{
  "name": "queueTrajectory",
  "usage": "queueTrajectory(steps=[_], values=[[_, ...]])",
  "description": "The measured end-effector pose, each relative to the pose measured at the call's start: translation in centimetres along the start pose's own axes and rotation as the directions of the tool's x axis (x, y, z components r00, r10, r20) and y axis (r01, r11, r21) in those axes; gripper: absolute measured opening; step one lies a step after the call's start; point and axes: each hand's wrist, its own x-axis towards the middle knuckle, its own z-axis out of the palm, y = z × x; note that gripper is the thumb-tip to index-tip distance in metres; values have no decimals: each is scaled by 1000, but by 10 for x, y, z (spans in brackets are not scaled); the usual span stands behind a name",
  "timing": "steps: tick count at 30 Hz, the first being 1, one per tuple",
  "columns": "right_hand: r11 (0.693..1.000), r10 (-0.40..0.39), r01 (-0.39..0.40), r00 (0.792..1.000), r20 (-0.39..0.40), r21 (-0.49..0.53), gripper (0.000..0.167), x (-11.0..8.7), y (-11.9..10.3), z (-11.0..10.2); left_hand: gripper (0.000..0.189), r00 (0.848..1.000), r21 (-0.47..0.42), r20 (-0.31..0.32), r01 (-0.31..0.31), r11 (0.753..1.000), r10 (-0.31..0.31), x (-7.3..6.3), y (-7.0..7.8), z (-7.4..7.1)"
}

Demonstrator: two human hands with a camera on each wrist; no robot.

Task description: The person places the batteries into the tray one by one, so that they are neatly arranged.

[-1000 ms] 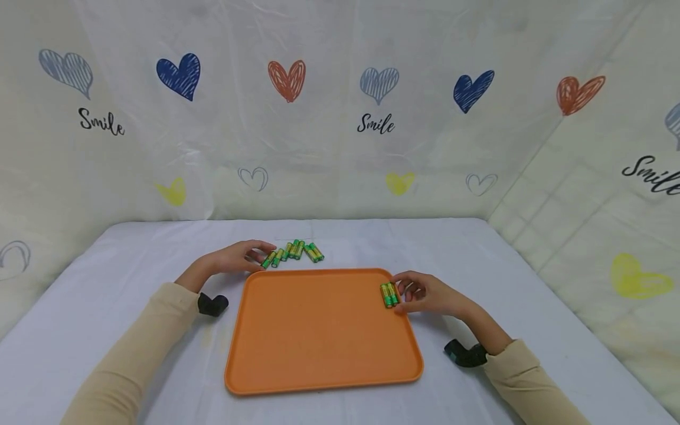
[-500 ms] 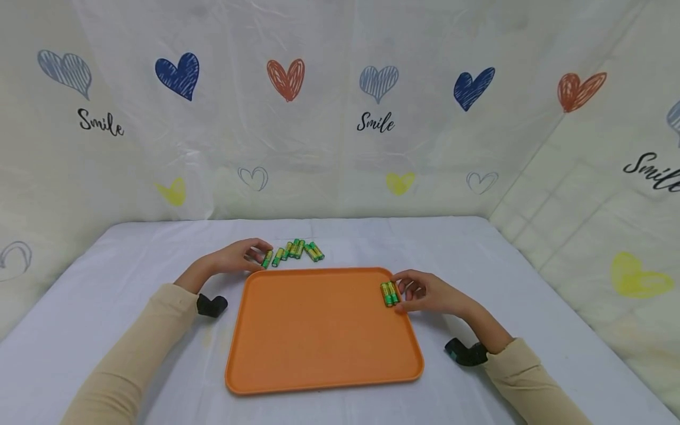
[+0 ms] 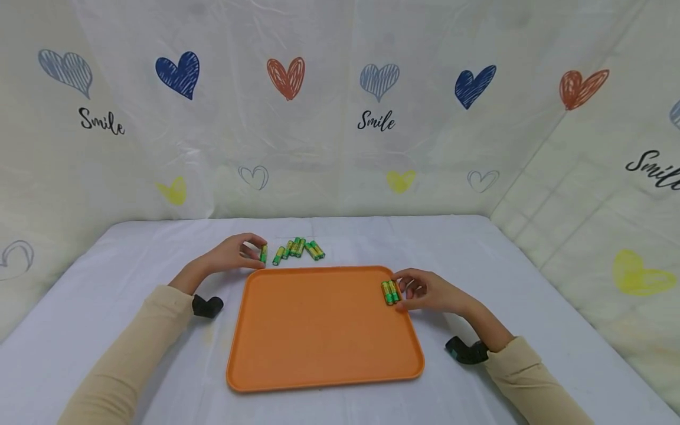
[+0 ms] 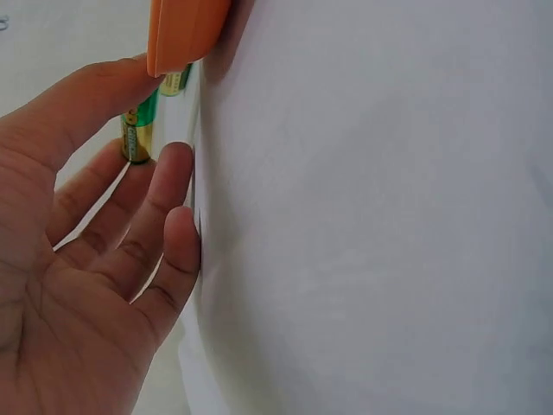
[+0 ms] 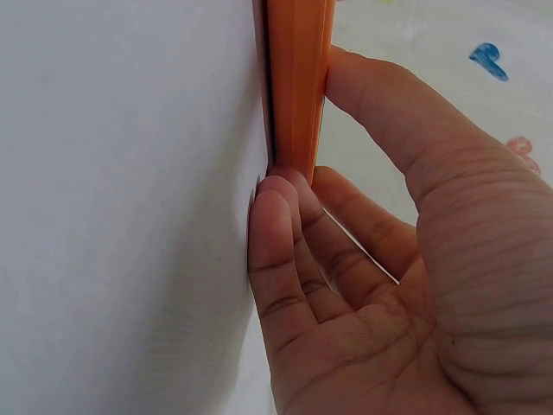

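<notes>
In the head view my left hand (image 3: 232, 254) pinches one green and gold battery (image 3: 263, 254) between thumb and fingers, beyond the tray's far left corner. That battery (image 4: 138, 130) also shows between the thumb and fingers in the left wrist view. Several more batteries (image 3: 297, 248) lie on the table just right of it. My right hand (image 3: 435, 293) rests at the right edge of an orange tray (image 3: 324, 330), fingers loosely bent. Two batteries (image 3: 390, 293) lie side by side on the tray beside those fingers. The right wrist view shows the thumb and fingertips touching the tray's rim (image 5: 298, 86); the batteries are hidden there.
A white cloth (image 3: 457, 254) covers the table. Behind it hangs a pale sheet (image 3: 340, 147) printed with hearts and words. Dark devices (image 3: 207, 307) sit at both wrists.
My left hand has moved a little left with the battery, away from the other batteries, and the battery now stands more upright. The right hand and the tray hold almost still.
</notes>
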Motion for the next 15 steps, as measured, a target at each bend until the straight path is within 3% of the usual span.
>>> queueTrajectory(steps=[4, 15], values=[[1000, -10, 10, 1000, -5, 2, 53, -1, -1, -1, 60, 1000, 2, -10, 5, 1000, -5, 3, -6, -1], [1000, 10, -10, 1000, -5, 6, 54, 0, -1, 0, 59, 1000, 7, -16, -7, 1000, 7, 2, 3, 2]])
